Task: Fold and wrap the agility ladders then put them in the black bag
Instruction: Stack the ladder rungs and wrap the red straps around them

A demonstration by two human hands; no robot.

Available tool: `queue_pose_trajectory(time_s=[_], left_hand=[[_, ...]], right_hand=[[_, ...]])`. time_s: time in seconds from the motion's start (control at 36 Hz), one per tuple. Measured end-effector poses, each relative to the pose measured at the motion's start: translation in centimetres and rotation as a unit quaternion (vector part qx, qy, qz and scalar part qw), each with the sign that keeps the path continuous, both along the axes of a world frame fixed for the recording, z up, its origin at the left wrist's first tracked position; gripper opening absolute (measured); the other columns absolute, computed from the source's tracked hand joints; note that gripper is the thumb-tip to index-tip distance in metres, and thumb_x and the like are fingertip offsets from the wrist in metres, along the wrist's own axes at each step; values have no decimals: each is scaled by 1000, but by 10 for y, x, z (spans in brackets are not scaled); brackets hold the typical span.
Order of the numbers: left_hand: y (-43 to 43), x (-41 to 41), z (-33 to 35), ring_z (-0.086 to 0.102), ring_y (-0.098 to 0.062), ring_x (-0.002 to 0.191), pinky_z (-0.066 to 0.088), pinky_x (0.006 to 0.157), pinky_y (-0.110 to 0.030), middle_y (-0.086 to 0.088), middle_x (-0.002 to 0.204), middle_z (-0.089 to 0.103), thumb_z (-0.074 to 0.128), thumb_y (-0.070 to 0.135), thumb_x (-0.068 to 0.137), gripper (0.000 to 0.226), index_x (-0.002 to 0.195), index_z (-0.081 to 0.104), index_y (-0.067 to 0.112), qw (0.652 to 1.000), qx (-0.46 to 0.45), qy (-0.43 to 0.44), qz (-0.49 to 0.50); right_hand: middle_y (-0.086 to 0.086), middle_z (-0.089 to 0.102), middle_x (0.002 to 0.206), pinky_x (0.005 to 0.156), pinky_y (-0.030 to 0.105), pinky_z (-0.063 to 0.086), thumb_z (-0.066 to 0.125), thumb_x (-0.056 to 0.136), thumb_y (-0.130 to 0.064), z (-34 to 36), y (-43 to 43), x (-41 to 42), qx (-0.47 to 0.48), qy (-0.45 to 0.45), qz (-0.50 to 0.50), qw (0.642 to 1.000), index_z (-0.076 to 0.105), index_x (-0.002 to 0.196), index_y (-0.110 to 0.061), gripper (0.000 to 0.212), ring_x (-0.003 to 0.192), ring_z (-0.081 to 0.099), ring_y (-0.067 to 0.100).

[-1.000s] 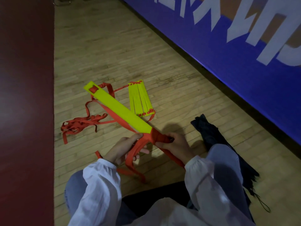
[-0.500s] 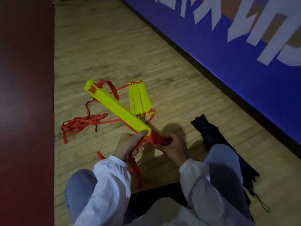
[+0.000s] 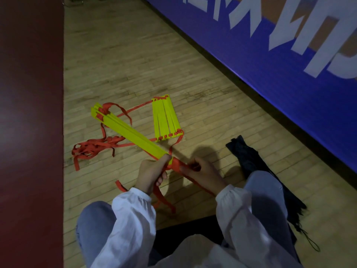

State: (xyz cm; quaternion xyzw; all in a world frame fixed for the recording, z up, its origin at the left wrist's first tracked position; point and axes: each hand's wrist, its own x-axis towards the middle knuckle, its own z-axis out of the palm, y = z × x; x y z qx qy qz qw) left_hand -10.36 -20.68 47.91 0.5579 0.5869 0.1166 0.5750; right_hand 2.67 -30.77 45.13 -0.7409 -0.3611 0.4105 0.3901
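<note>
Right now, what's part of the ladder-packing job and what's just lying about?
Job: held yellow rung bundle, red strap wrap, floor rung stack, loose strap pile, black bag, left hand, right hand.
Lying about: blue banner, metal legs at top edge.

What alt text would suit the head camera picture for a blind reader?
A seated person's left hand grips a yellow rung bundle; the right hand holds the red strap wound round its near end. Loose rungs and a black bag lie on the wooden floor.
</note>
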Motion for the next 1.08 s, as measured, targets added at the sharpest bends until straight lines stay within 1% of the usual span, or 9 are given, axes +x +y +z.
queue_pose_trajectory(time_s=[0.08,0.19,0.28,0.36,0.44,0.58,0.72,0.89,1.08], left_hand=[[0,-1,0,34,-14,27,28,33,-18,-5,36,48,63,36,85,45,54,59,4,1000,0,-10,-7],[-1,-1,2,34,-13,27,28,33,-18,-4,34,47,64,36,85,49,49,58,4,999,1,-16,-29],[2,-4,4,38,-14,29,31,33,-19,-6,39,52,66,39,85,48,53,62,4,998,-21,-25,-48],[6,-7,7,50,-15,36,41,36,-19,-13,56,62,68,45,83,43,78,69,2,993,-77,-48,-71],[11,-9,11,61,-21,45,51,43,-24,-19,69,67,63,54,82,58,94,66,-2,982,-150,-66,-93],[19,-16,14,56,-19,45,46,42,-22,-18,74,68,54,59,85,65,99,68,-4,981,-132,-43,-134],[18,-15,13,50,-16,43,45,42,-22,-15,71,68,57,48,89,55,97,68,-4,986,-101,-55,-122],[14,-8,12,45,-12,35,40,36,-18,-12,60,65,61,38,91,40,87,71,-1,990,-82,-62,-94],[9,1,6,33,-9,25,28,31,-15,-5,40,54,67,32,88,37,65,65,2,997,-37,-40,-55]], right_hand=[[0,64,89,56,10,41,44,96,-51,5,0,2,-30,55,6,998,63,112,-13,45,78,60,11],[15,70,85,59,18,49,46,80,-67,1,0,-2,-45,124,22,991,67,102,1,74,64,63,13],[7,67,76,59,18,47,49,89,-59,-3,-3,-2,-43,135,8,990,70,93,-1,61,61,60,10],[6,66,74,64,26,46,54,91,-53,-7,-4,1,-28,144,-16,989,71,93,-1,54,66,59,16],[6,62,75,64,27,44,61,84,-52,-8,-3,3,-14,156,-38,987,69,99,4,58,67,57,15],[-1,62,73,73,32,43,60,63,-66,-10,-5,9,0,122,-58,991,69,80,-20,50,74,58,13],[-4,64,75,69,24,43,65,83,-50,-15,-6,9,-5,106,-68,992,67,85,-20,30,72,59,11],[-4,68,90,79,33,48,68,81,-53,-17,-3,5,-19,63,-74,995,60,88,-30,26,88,64,17],[-12,64,85,64,21,44,73,78,-50,-13,-3,-3,-13,23,-89,996,60,99,-30,32,77,61,7]])
